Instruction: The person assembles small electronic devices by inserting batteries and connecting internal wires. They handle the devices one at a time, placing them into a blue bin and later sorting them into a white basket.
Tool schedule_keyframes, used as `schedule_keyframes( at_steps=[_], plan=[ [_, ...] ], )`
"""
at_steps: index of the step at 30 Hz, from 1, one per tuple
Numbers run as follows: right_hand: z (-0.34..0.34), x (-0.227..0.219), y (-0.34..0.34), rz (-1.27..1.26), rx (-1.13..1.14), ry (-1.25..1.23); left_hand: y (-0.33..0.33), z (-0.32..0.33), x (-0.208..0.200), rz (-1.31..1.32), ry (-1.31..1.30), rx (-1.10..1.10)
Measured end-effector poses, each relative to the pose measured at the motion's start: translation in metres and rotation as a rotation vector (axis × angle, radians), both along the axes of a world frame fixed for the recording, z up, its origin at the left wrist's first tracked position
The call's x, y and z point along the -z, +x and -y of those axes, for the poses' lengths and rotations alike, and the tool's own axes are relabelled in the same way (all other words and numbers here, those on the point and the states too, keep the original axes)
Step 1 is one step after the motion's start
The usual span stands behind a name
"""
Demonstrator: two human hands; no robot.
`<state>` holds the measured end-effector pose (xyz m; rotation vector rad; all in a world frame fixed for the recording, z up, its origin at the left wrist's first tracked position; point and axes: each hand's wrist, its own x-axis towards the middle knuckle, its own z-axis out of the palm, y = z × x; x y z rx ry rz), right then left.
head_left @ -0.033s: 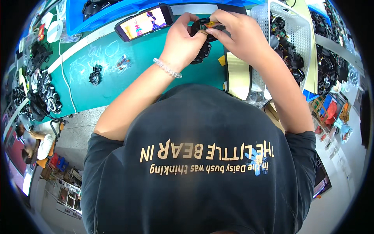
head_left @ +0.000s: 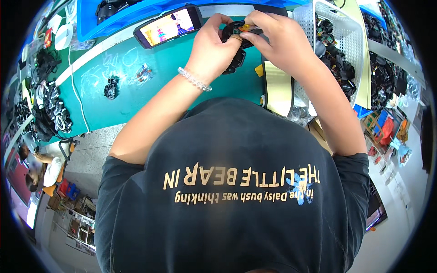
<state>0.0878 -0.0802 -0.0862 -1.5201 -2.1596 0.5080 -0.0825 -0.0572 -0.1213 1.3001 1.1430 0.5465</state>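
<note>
Two containers near the hands, clock from view centre: blue bin [head_left: 85,20] at 11, dark parts [head_left: 114,10] inside; white perforated basket [head_left: 356,50] at 2, black parts [head_left: 339,70] piled within, overlapping, uncountable. One black assembly [head_left: 236,61] at 12, over the green desk [head_left: 159,57]. Left hand [head_left: 211,50]: fingers clamped on it. Right hand [head_left: 280,38]: fingers pinched on its upper end. Hands hide much of it. One phone [head_left: 168,26], 11, lit. One small black part [head_left: 110,88], 10; one glossy piece [head_left: 144,73] near it.
</note>
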Motion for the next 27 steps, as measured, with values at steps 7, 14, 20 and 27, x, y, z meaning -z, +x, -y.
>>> schedule_keyframes(
  at_steps=[7, 14, 20, 27],
  plan=[
    [0.001, -0.008, -0.011, 0.059, 0.064, 0.015, -0.002, -0.006, -0.003, -0.107, 0.227, 0.113],
    [0.002, -0.002, -0.011, 0.133, 0.046, 0.042, -0.003, -0.008, -0.003, -0.105, 0.214, 0.168],
    [0.002, -0.004, -0.009, 0.187, -0.017, -0.007, -0.006, -0.013, 0.001, -0.104, 0.173, 0.239],
    [-0.007, -0.033, -0.012, 0.096, 0.048, -0.274, -0.005, -0.015, -0.007, -0.131, 0.203, 0.221]
  ],
)
